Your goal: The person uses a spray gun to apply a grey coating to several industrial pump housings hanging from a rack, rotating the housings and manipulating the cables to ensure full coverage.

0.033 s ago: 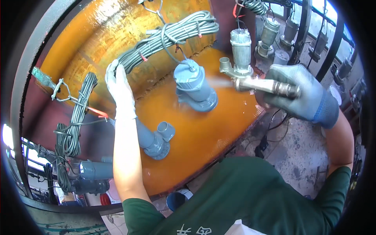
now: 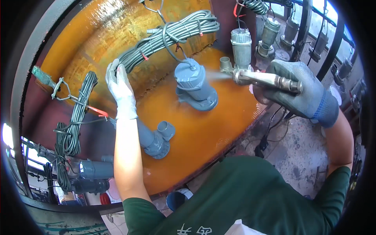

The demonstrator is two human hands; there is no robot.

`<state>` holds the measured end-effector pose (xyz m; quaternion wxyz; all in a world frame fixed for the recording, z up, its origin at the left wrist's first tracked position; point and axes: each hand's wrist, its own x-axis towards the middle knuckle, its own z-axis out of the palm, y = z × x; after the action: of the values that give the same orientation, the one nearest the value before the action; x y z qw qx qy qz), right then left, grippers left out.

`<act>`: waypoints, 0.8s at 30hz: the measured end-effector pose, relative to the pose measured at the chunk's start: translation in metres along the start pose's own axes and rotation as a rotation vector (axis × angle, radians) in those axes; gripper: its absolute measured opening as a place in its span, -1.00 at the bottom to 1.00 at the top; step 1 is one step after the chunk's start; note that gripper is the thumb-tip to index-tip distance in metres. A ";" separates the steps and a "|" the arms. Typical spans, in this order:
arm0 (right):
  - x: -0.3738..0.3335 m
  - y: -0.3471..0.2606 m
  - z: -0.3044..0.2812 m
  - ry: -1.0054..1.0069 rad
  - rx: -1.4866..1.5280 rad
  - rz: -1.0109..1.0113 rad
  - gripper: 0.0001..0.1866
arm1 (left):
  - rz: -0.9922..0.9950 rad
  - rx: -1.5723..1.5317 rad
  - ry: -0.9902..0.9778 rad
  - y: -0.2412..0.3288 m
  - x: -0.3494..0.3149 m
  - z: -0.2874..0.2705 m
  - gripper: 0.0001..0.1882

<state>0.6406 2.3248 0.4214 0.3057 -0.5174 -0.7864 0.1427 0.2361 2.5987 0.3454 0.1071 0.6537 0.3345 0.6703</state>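
My gloved right hand [image 2: 299, 92] is wrapped round a metal spray gun [image 2: 266, 79]. A pale mist leaves its nozzle toward the left and meets a grey-blue pump [image 2: 196, 84], which hangs upright by its cable. Above the pump a bundled coil of grey cable [image 2: 176, 33] hangs from a metal hook. At the coil's left end, my gloved left hand [image 2: 119, 84] has its fingers closed on the cable; part of the grip is hidden. Another grey-blue pump [image 2: 154, 143], partly behind my left forearm, hangs tilted with its round outlet showing.
A curved, orange-stained booth wall [image 2: 86, 51] stands behind the pumps. Unpainted metal pumps [image 2: 241, 49] hang at the right, beyond the spray gun. Cable coils [image 2: 80, 113] and more pumps [image 2: 96, 170] are at the left. A blue bucket [image 2: 176, 199] stands below the booth's front edge.
The spray gun has shifted slightly, and its mist shows a little higher on the pump. My left hand has barely moved at the cable coil.
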 end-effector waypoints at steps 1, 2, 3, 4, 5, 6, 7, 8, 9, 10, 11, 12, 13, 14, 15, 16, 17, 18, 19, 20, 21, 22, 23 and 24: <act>0.002 0.000 0.000 0.014 0.040 -0.011 -0.73 | 0.001 0.000 0.003 0.000 -0.002 -0.001 -0.64; 0.003 -0.002 0.000 -0.048 0.040 -0.031 -0.72 | 0.042 0.083 0.005 -0.001 -0.005 -0.003 -0.64; 0.003 -0.010 -0.003 -0.156 -0.053 -0.024 -0.72 | 0.084 0.164 0.006 0.000 -0.009 -0.004 -0.64; 0.004 -0.018 -0.007 -0.265 -0.146 -0.027 -0.72 | 0.080 0.192 0.020 0.006 -0.013 -0.003 -0.64; 0.002 -0.025 -0.007 -0.297 -0.308 -0.016 -0.72 | 0.080 0.189 0.019 0.014 -0.018 0.000 -0.64; 0.002 -0.029 -0.009 -0.286 -0.308 -0.011 -0.72 | 0.052 0.092 0.048 0.021 -0.024 0.005 -0.64; 0.002 -0.033 -0.010 -0.277 -0.304 -0.009 -0.73 | 0.021 0.001 0.077 0.027 -0.030 0.004 -0.64; 0.005 -0.036 -0.014 -0.240 -0.263 -0.002 -0.73 | 0.096 0.077 0.056 0.028 -0.034 0.000 -0.63; 0.008 -0.038 -0.017 -0.203 -0.222 0.004 -0.74 | 0.095 0.079 0.054 0.031 -0.039 -0.003 -0.63; 0.010 -0.037 -0.015 -0.126 -0.249 -0.056 -0.76 | 0.134 0.112 0.044 0.035 -0.042 -0.001 -0.64; 0.011 -0.036 -0.013 -0.046 -0.279 -0.114 -0.78 | 0.173 0.145 0.035 0.040 -0.045 0.001 -0.64; 0.012 -0.035 -0.010 0.034 -0.311 -0.169 -0.80 | 0.133 0.102 0.045 0.046 -0.048 0.005 -0.66; 0.014 -0.041 -0.009 0.017 -0.316 -0.093 -0.79 | 0.135 0.097 0.040 0.049 -0.049 0.005 -0.66; 0.011 -0.040 -0.008 -0.022 -0.366 -0.161 -0.77 | 0.195 0.179 -0.003 0.051 -0.051 0.004 -0.66; 0.013 -0.045 -0.010 -0.149 -0.379 -0.100 -0.74 | 0.254 0.262 -0.047 0.053 -0.052 0.004 -0.66; 0.014 -0.049 -0.012 -0.277 -0.397 -0.042 -0.70 | 0.201 0.107 -0.024 0.054 -0.055 0.010 -0.65; 0.011 -0.045 -0.008 -0.227 -0.423 -0.087 -0.68 | 0.148 -0.057 -0.021 0.050 -0.057 0.013 -0.64; 0.008 -0.040 -0.004 -0.174 -0.451 -0.129 -0.65 | 0.176 -0.012 -0.048 0.054 -0.058 0.013 -0.63; 0.010 -0.039 -0.003 -0.100 -0.431 -0.175 -0.65 | 0.202 0.035 -0.077 0.061 -0.060 0.013 -0.63; 0.012 -0.041 -0.007 -0.095 -0.435 -0.115 -0.67 | 0.203 0.034 -0.081 0.064 -0.061 0.014 -0.63; 0.015 -0.041 -0.001 -0.002 -0.461 -0.051 -0.71 | 0.228 0.044 -0.098 0.066 -0.062 0.016 -0.62; 0.018 -0.035 0.003 0.018 -0.477 -0.121 -0.70 | 0.254 0.058 -0.112 0.067 -0.062 0.016 -0.62; 0.018 -0.032 0.003 -0.060 -0.445 -0.107 -0.69 | 0.123 -0.135 -0.077 0.061 -0.066 0.019 -0.61; 0.018 -0.030 0.002 -0.139 -0.413 -0.091 -0.67 | 0.203 -0.055 -0.092 0.063 -0.065 0.017 -0.62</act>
<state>0.6120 2.3283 0.4421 0.1442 -0.5219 -0.8407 -0.0002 0.2789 2.5183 0.3288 0.0719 0.7111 0.2427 0.6559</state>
